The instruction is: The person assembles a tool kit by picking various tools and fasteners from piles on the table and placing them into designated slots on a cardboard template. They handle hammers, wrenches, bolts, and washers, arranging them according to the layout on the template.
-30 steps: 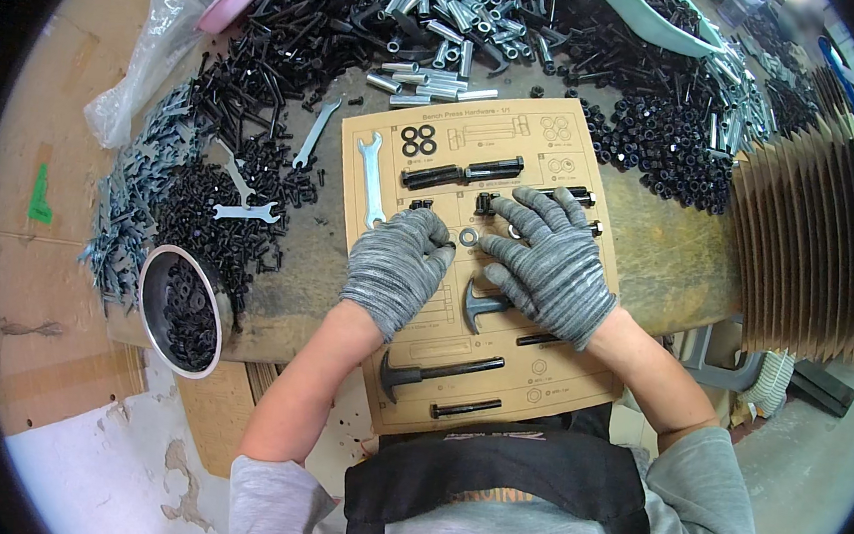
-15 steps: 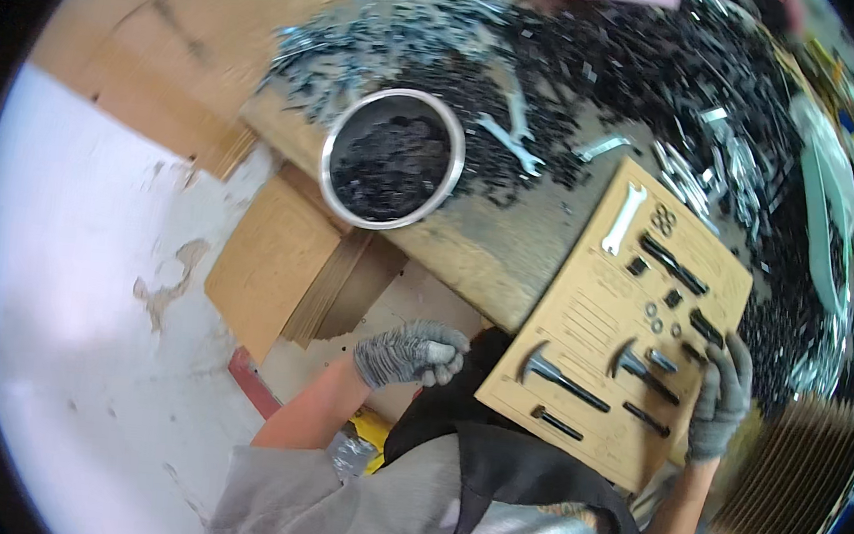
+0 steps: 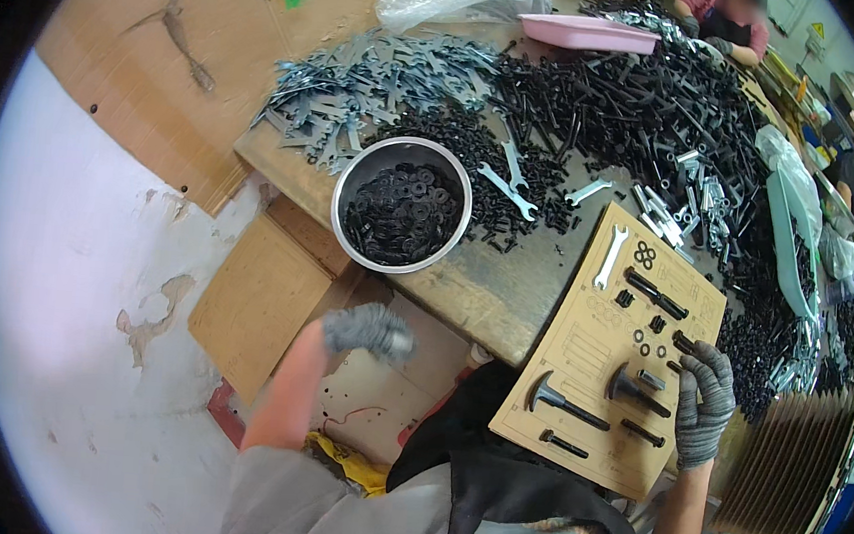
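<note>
My left hand [image 3: 370,331], in a grey knit glove, hangs in the air just below the steel bowl [image 3: 342,228] of black washers [image 3: 414,204]. Motion smears its fingers. My right hand [image 3: 705,404], gloved alike, grips the right edge of a tan cardboard sheet [image 3: 582,334], its fingers curled beside a black bolt [image 3: 683,341]. Spread over the sheet are an open-end wrench [image 3: 611,257], small black rings [image 3: 645,254], T-shaped black bolts [image 3: 571,403], a silver sleeve [image 3: 651,379] and several other bolts. The sheet tilts between my lap and the table edge.
Heaps of wrenches [image 3: 371,87], black bolts [image 3: 621,102] and silver sleeves [image 3: 662,215] cover the wooden table [image 3: 485,297]. A pink tray [image 3: 591,35] lies at the back. Stacked cardboard [image 3: 792,467] stands at right, a cardboard box [image 3: 254,304] at left. Two people are farther off.
My left hand has swung left and closer to the bowl. The right hand stays at the sheet's edge. The whole view has shifted a little and sharpened.
</note>
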`<state>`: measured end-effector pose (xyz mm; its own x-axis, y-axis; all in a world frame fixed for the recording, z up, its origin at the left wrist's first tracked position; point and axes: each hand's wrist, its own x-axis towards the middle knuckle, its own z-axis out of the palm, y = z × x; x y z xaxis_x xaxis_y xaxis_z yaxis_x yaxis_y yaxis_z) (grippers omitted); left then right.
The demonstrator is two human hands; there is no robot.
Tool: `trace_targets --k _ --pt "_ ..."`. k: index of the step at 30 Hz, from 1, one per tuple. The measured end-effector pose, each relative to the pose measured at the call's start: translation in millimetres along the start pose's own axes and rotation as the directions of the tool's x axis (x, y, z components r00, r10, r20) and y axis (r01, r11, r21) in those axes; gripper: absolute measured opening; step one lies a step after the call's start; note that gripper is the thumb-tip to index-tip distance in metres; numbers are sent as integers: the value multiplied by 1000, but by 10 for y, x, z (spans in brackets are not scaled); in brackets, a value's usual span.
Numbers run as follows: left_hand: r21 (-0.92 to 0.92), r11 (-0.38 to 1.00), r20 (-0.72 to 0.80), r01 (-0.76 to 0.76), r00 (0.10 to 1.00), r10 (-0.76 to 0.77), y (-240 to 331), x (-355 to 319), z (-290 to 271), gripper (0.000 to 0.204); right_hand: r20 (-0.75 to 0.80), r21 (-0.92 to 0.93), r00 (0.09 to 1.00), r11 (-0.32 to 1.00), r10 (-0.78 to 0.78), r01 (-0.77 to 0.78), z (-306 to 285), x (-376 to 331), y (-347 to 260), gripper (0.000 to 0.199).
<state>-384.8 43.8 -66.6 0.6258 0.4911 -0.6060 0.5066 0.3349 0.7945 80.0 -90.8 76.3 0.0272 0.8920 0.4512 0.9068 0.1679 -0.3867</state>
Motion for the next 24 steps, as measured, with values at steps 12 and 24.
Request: trace_targets --k 12,24 --pt "768 581 -557 270 728 398 1565 90 -616 29 35 21 999 1000 -1 0 34 168 -66 15" --pt "559 829 -755 19 424 500 1185 148 -896 13 -44 60 989 989 140 -137 -77 -160 568 13"
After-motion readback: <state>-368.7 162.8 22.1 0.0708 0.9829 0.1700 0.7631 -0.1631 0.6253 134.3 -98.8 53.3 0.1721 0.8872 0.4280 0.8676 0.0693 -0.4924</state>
